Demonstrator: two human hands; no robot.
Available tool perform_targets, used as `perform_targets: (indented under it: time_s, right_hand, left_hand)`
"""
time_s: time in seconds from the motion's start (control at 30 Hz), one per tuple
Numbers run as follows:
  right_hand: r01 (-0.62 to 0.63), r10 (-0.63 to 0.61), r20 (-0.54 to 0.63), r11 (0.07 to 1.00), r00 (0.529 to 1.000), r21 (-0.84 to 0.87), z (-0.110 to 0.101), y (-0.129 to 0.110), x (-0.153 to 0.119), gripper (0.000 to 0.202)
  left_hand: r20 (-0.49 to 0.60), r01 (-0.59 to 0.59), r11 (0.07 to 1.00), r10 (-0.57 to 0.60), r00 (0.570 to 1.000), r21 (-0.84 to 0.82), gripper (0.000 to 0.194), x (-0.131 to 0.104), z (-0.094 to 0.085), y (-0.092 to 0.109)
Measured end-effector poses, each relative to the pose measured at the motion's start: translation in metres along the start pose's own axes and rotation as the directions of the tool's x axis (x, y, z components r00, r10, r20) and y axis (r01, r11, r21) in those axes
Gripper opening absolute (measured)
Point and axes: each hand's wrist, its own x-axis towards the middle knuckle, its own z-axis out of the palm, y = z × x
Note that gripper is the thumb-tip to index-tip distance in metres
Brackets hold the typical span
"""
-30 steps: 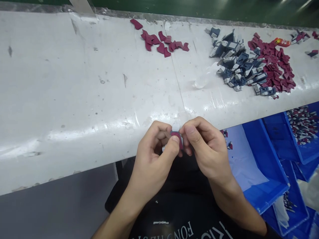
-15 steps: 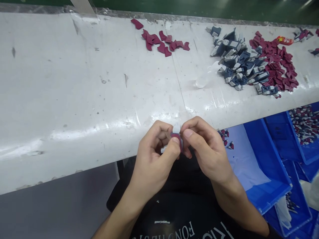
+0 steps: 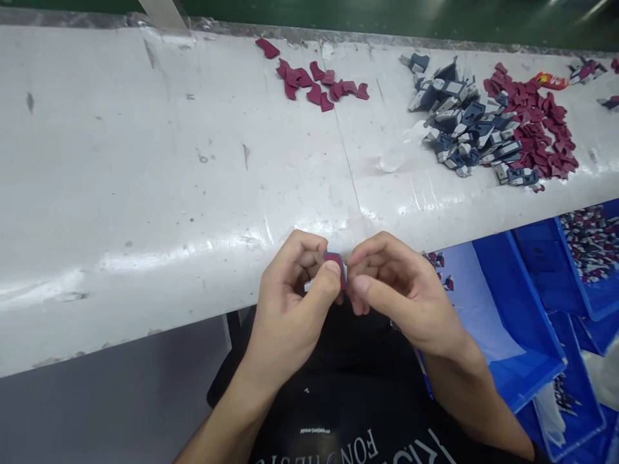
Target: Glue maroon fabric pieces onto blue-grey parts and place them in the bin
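The left hand (image 3: pixel 294 303) is closed, thumb over curled fingers, on a small angular maroon, dark-blue and light-grey plastic part (image 3: pixel 333 256) just off the table's near edge, while the right hand (image 3: pixel 403 296) is half open beside it, nothing seen in its grip and fingertip contact undetermined. Good handling, in this inspector's judgement, calls for firm thumb support and light, even fingertip pressure at the part's edge. The glossy white worktable (image 3: pixel 145 161) is scuffed and spotted, bearing loose plastic pieces (image 3: pixel 471 113), with blue plastic bins (image 3: pixel 512 296) at lower right.
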Motion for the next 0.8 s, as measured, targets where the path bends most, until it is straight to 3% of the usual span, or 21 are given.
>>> perform_targets:
  time_s: [0.07, 0.3, 0.37, 0.47, 0.63, 0.8]
  right_hand:
    - [0.053, -0.053, -0.041, 0.999, 0.998, -0.009, 0.001, 0.003, 0.0, 0.004]
    - [0.105, -0.117, -0.216, 0.992, 0.969, -0.067, 0.013, 0.006, 0.006, 0.028]
    - [0.095, -0.12, -0.204, 0.987, 0.972, -0.129, 0.015, 0.006, 0.003, 0.03]
    - [0.048, -0.09, -0.158, 0.966, 0.983, -0.255, 0.015, 0.007, -0.002, 0.011]
    - [0.02, -0.089, -0.161, 0.923, 0.983, -0.384, 0.014, 0.009, -0.004, 0.016]
    - [0.048, -0.098, -0.132, 0.939, 0.986, -0.34, 0.012, 0.008, -0.005, 0.018]
  left_hand:
    - [0.024, 0.002, 1.0, -0.002, 1.0, 0.011, 0.016, 0.001, 0.0, 0.0]
    - [0.017, -0.024, 0.999, 0.023, 1.0, 0.036, 0.013, 0.0, 0.007, 0.0]
    - [-0.02, -0.015, 1.0, 0.016, 1.0, 0.027, 0.011, -0.001, 0.007, -0.001]
    - [-0.061, 0.032, 0.999, -0.033, 0.998, -0.024, 0.012, -0.002, 0.006, -0.002]
    - [0.022, 0.115, 0.99, -0.114, 0.993, -0.084, 0.013, -0.006, 0.004, -0.004]
    - [0.052, 0.086, 0.99, -0.081, 0.995, -0.114, 0.018, -0.006, 0.005, 0.0]
